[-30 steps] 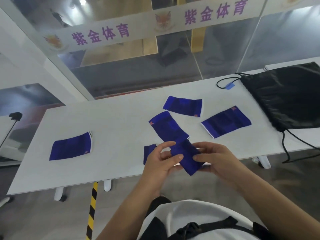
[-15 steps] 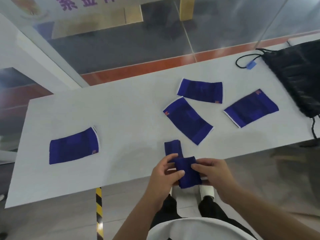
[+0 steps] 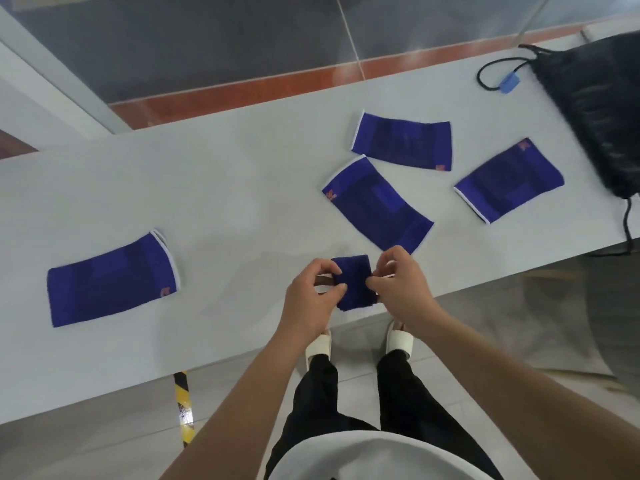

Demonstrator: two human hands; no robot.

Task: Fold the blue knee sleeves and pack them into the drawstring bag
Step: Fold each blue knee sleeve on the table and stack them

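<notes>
At the white counter's near edge, the left hand and right hand pinch a soft, square-folded blue knit knee sleeve with curled fingers. Four flat rectangular sleeves lie scattered beyond it. The crinkly black drawstring bag sits at the far right corner.

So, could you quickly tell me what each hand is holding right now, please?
Left hand: pinching the folded blue sleeve at its left edge.
Right hand: pinching the same sleeve's right edge.

A long white table stands on pale grey floor tiles. Behind it runs a glass wall with a red-orange strip at its foot.
</notes>
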